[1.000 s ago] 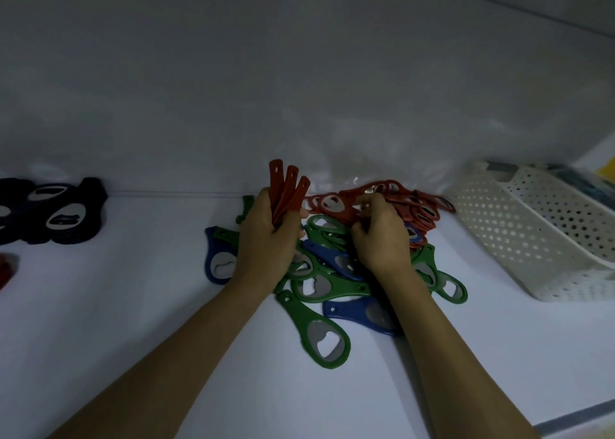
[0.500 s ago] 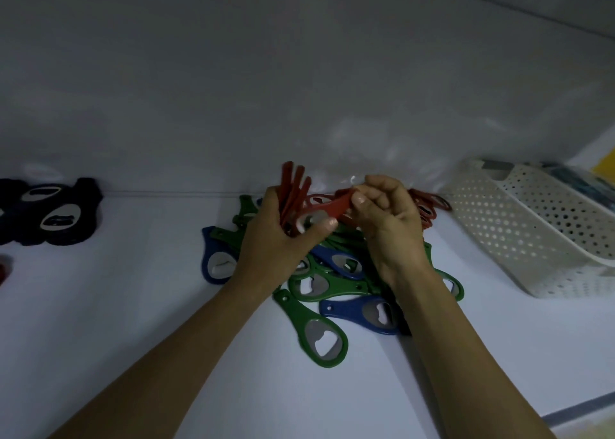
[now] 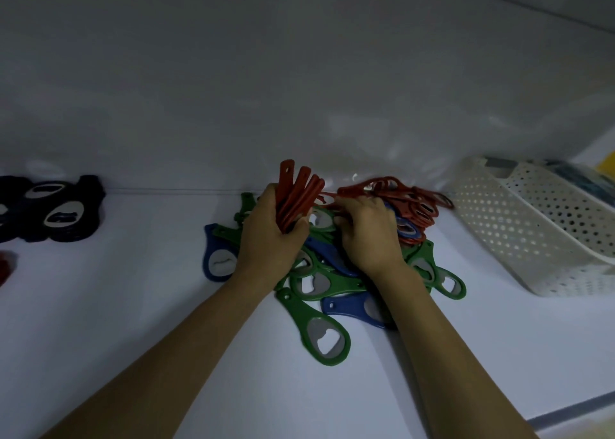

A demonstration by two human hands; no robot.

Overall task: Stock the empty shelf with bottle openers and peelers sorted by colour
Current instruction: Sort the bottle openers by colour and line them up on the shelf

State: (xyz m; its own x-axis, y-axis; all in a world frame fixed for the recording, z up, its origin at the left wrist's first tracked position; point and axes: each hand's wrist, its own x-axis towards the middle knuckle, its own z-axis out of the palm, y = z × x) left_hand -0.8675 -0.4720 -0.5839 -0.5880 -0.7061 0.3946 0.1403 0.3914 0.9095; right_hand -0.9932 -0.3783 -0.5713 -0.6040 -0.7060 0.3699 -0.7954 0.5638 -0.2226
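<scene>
A mixed heap of green [image 3: 324, 335], blue [image 3: 352, 307] and red bottle openers [image 3: 416, 202] lies on the white shelf [image 3: 133, 322]. My left hand [image 3: 266, 239] grips a bunch of red openers [image 3: 298, 194], their handles fanned upward. My right hand [image 3: 369, 235] lies on the heap with curled fingers at a red opener near the back wall; whether it grips it is hidden. A group of black openers [image 3: 56, 212] lies sorted at the far left.
A white perforated basket [image 3: 532, 232] stands tilted at the right, close to the heap. A bit of something red [image 3: 5, 265] shows at the left edge. The shelf's back wall rises just behind the heap. The shelf's front edge runs at the lower right.
My right hand passed a red opener into the bunch in my left hand, then dropped back onto the heap. The bunch in my left hand grew by one.
</scene>
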